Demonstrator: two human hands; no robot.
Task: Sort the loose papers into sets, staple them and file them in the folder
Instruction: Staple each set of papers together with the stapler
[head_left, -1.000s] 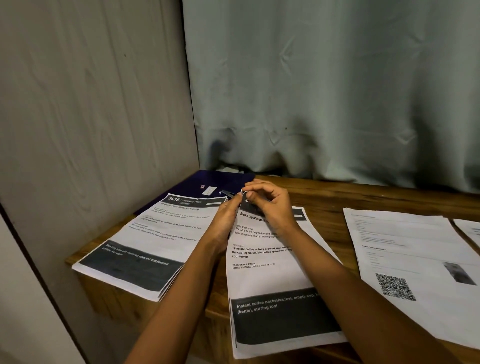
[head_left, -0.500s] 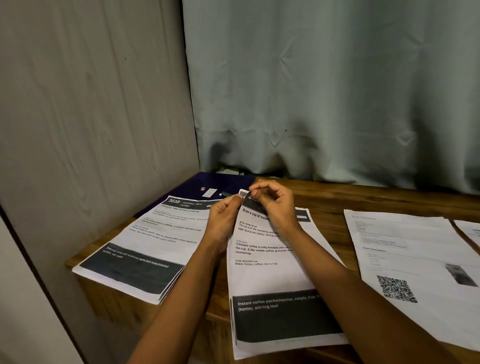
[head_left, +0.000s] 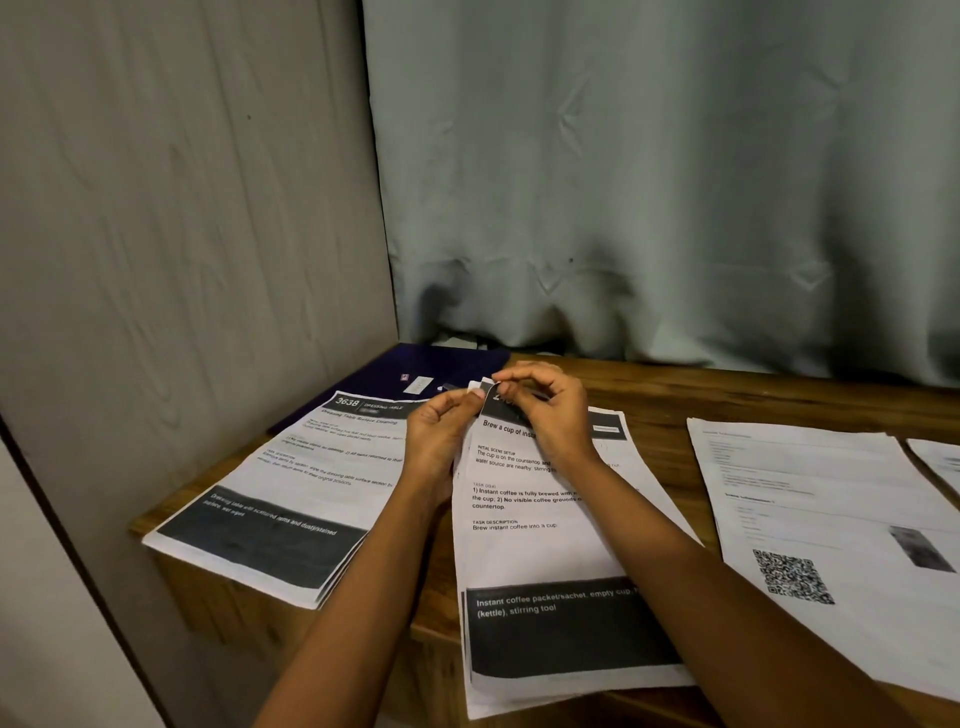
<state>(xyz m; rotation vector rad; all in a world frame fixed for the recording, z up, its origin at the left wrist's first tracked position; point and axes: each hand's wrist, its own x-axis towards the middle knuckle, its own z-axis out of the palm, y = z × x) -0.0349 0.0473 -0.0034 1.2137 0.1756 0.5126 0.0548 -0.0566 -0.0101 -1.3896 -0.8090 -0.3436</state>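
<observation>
A set of printed sheets headed "Brew a cup of instant coffee" (head_left: 540, 551) lies in the middle of the wooden table (head_left: 675, 395). Its top left corner is lifted and curled. My left hand (head_left: 441, 436) pinches that corner from the left, and my right hand (head_left: 550, 410) pinches it from the right, fingers curled over it. A second set headed "3638 Dressing table" (head_left: 291, 493) lies to the left. A dark blue folder (head_left: 410, 369) lies behind it in the corner. A small dark object (head_left: 449, 387), perhaps the stapler, peeks out behind my hands.
More sheets lie at the right, one with a QR code (head_left: 831, 525) and another at the frame edge (head_left: 940, 462). A grey wall panel (head_left: 182, 260) borders the table on the left, and a pale curtain (head_left: 675, 182) hangs behind. Papers overhang the table's front edge.
Both hands stay at the top left corner of the coffee set. The corner has been peeled up a little more between the fingers.
</observation>
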